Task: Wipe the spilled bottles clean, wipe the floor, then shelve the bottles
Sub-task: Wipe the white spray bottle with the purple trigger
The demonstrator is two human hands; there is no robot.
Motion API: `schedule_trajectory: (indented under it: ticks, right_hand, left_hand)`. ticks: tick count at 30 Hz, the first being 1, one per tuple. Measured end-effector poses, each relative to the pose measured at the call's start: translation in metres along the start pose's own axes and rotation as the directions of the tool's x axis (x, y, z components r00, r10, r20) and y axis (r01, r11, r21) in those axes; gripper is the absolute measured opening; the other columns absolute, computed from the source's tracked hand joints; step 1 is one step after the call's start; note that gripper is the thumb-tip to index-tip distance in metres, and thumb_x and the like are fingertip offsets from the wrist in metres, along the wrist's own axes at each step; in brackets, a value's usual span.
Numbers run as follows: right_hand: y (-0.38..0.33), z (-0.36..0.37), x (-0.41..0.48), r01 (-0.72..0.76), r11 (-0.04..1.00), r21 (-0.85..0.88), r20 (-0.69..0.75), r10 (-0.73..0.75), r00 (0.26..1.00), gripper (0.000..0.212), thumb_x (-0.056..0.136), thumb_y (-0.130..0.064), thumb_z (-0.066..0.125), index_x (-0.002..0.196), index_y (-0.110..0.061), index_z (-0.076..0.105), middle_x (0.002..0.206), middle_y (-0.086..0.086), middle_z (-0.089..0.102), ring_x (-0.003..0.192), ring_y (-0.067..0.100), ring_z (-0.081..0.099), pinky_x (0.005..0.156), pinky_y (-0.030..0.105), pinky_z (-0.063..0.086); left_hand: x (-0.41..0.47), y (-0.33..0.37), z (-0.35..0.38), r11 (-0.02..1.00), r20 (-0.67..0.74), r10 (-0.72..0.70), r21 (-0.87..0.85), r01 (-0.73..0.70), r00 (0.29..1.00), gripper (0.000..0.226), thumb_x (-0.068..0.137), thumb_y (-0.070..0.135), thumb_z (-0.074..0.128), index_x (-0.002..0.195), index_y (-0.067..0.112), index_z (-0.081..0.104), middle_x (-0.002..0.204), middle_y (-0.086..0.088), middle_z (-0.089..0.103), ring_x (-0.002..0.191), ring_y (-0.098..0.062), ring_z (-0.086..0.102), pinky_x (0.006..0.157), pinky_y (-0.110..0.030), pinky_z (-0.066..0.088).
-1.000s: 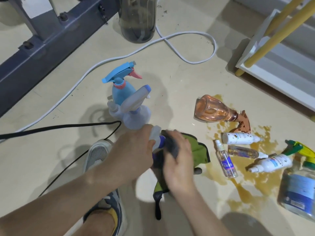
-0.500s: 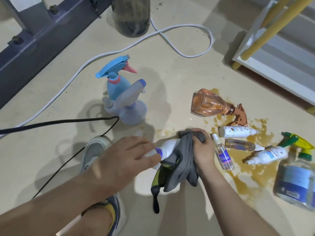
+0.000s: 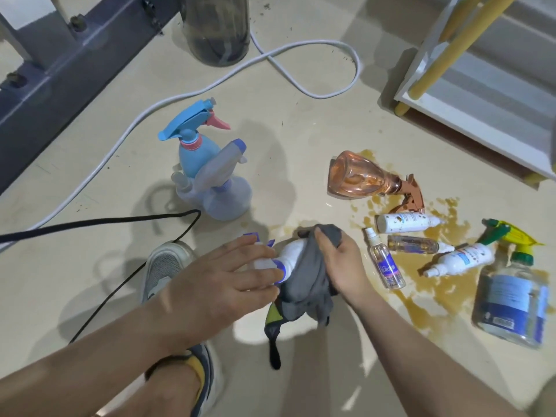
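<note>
Clasped at sprayer head in left hand (image 3: 222,278): white bottle (image 3: 293,255), mid-frame. Wrapped in grey cloth (image 3: 307,281), gripped by right hand (image 3: 340,266). Judged light, stiff, slick while wet (best held at neck). Brown spill (image 3: 421,308) at 3 o'clock.

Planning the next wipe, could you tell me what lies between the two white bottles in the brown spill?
A small amber-tinted bottle lies on its side between them; the head view shows it.
</note>
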State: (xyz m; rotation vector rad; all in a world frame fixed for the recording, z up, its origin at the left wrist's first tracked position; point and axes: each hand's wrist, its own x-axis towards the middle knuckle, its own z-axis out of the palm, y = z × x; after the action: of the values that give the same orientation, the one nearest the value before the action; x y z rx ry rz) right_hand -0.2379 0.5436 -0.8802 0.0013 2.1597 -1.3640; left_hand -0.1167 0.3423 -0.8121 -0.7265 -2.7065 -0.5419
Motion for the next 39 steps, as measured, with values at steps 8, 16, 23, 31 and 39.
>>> schedule_trajectory:
  ticks: [8, 16, 23, 31, 39]
  right_hand:
    - [-0.018, -0.003, -0.014, -0.041, 0.977, 0.210, -0.104, 0.064, 0.993, 0.021, 0.101, -0.024, 0.054, 0.105, -0.016, 0.073, 0.101, -0.007, 0.075, 0.098, 0.005, 0.069, 0.087, 0.020, 0.052]
    - [-0.011, -0.010, -0.051, -0.003, 0.921, 0.389, -0.482, 0.207, 0.851, 0.017, 0.090, -0.013, 0.070, 0.101, -0.025, 0.068, 0.099, -0.003, 0.073, 0.097, 0.016, 0.068, 0.091, 0.039, 0.054]
    - [-0.039, 0.047, -0.051, 0.329, 0.938, -0.108, -0.182, -0.344, 0.921, 0.036, 0.093, -0.037, 0.059, 0.126, -0.022, 0.062, 0.135, -0.010, 0.059, 0.135, 0.002, 0.044, 0.110, 0.025, 0.034]
    - [0.002, 0.009, 0.028, -0.016, 0.993, 0.114, -0.334, 0.054, 0.941, 0.027, 0.098, -0.041, 0.053, 0.082, -0.022, 0.064, 0.082, -0.005, 0.068, 0.089, 0.022, 0.066, 0.079, 0.036, 0.051]
    - [-0.027, 0.001, 0.028, -0.189, 0.932, 0.309, -0.002, 0.200, 0.980, 0.020, 0.099, -0.036, 0.055, 0.097, -0.022, 0.069, 0.097, 0.003, 0.074, 0.087, 0.016, 0.070, 0.080, 0.033, 0.055]
  left_hand:
    - [0.027, -0.010, -0.006, 1.000, 0.035, 0.000, 0.018, -0.001, 0.999, 0.023, 0.085, 0.000, 0.066, 0.102, 0.014, 0.068, 0.104, -0.001, 0.072, 0.089, -0.028, 0.065, 0.076, -0.038, 0.052]
    - [0.077, -0.015, -0.022, 0.608, 0.293, -0.741, -0.089, 0.789, 0.604, 0.024, 0.095, 0.044, 0.043, 0.104, 0.025, 0.054, 0.078, 0.003, 0.062, 0.072, -0.020, 0.055, 0.062, -0.036, 0.043]
    - [0.063, -0.016, -0.012, 0.192, 0.359, -0.886, -0.294, 0.936, 0.294, 0.039, 0.093, 0.031, 0.057, 0.131, 0.033, 0.056, 0.086, 0.002, 0.070, 0.083, -0.015, 0.066, 0.078, -0.030, 0.054]
    - [0.043, -0.010, -0.012, -0.285, 0.551, -0.831, -0.541, 0.791, 0.077, 0.025, 0.092, 0.012, 0.062, 0.116, 0.010, 0.069, 0.085, -0.012, 0.075, 0.066, -0.022, 0.071, 0.062, -0.029, 0.059]
    - [0.028, -0.022, -0.042, 0.549, 0.548, -0.688, -0.034, 0.835, 0.475, 0.019, 0.083, 0.033, 0.060, 0.102, 0.033, 0.055, 0.079, 0.007, 0.062, 0.072, -0.004, 0.057, 0.064, -0.021, 0.045]
